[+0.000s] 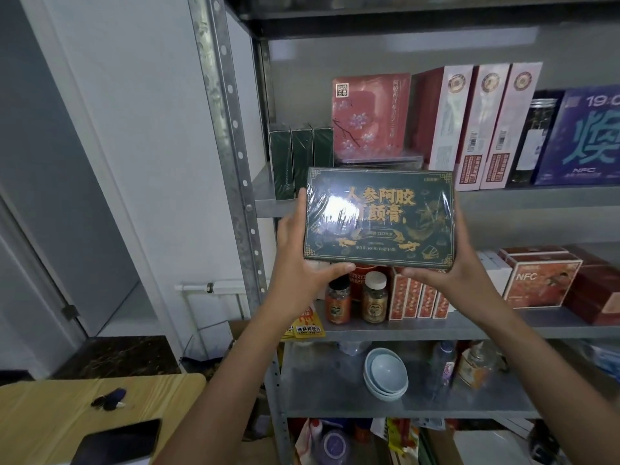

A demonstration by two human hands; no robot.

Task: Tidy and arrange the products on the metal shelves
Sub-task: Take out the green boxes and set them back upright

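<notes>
A dark green box [379, 218] with gold lettering, wrapped in shiny film, is held upright in front of the metal shelf [523, 196]. My left hand [302, 260] grips its left edge and lower left corner. My right hand [449, 266] grips its lower right corner from beneath. Behind it on the shelf stand three matching dark green boxes [300, 159] on edge, at the left end. A pink flowered box [369, 117] stands to their right on a flat wrapped box.
Three pink and white tall boxes [483, 129] and a blue box [583, 135] fill the upper shelf's right. The shelf below holds two jars [374, 297], small red boxes [419, 297] and an orange NFC box [540, 280]. Stacked bowls [385, 374] sit lower. A wooden table [67, 414] with a phone stands left.
</notes>
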